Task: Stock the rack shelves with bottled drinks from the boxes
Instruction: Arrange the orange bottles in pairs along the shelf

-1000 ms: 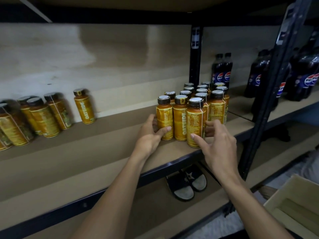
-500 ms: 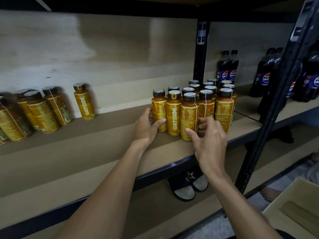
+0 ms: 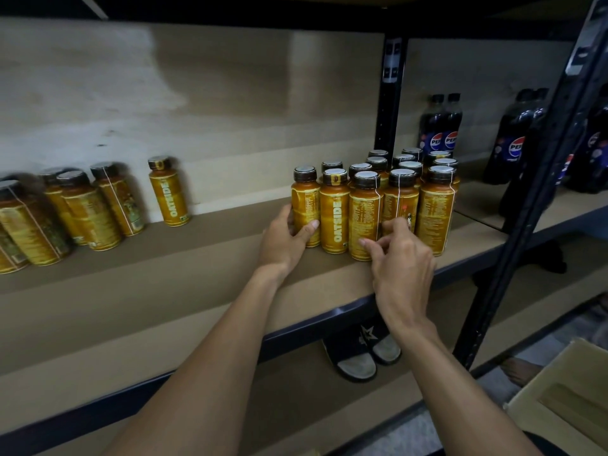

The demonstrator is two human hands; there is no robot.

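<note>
Together, left hand (image 3: 283, 241) grips the end bottle (image 3: 304, 199), right hand (image 3: 401, 258) the third bottle (image 3: 363, 212).

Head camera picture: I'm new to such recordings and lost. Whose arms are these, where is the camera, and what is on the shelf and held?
No machine here: a person wears the camera on the head, so it looks down at their own arms. The left hand grips the leftmost front bottle of an orange bottle cluster standing on the wooden shelf; the right hand pinches the third front bottle. More orange bottles stand further left, dark cola bottles on the right. A cardboard box sits lower right.
</note>
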